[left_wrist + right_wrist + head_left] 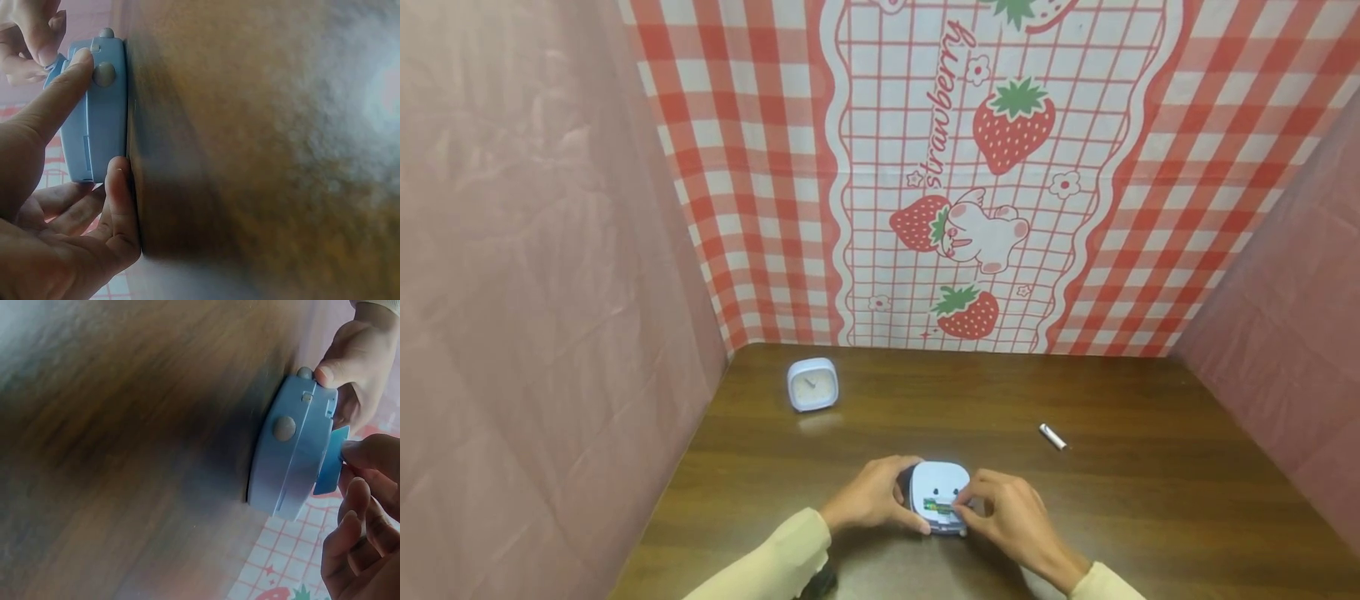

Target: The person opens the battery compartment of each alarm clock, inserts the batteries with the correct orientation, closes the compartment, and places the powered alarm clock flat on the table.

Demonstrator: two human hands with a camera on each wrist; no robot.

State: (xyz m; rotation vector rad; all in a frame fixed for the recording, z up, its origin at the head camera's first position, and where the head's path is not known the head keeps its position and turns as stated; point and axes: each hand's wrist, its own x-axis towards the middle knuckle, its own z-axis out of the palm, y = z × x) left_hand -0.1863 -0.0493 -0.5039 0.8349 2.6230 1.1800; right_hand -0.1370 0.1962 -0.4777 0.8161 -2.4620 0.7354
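Observation:
A light-blue alarm clock (pixel 940 477) lies face down on the table, its back turned up. In its back an open battery compartment shows a green battery (pixel 936 505). The left hand (pixel 874 498) grips the clock from the left, thumb on the near side and fingers round the far side. From the right, the right hand (pixel 1013 515) pinches a small blue battery cover (pixel 331 461) between thumb and fingertips. The cover stands tilted up at the clock's back in the right wrist view. Round grey feet (pixel 284 429) stick out of the clock's side.
A second pale-blue alarm clock (pixel 813 385) stands upright at the back left, dial facing forward. A white battery (pixel 1052 437) lies on the brown wooden table (pixel 1120 500) to the right. Behind the table hangs a red-and-white strawberry cloth (pixel 985 192), with pink curtains (pixel 550 292) at the sides.

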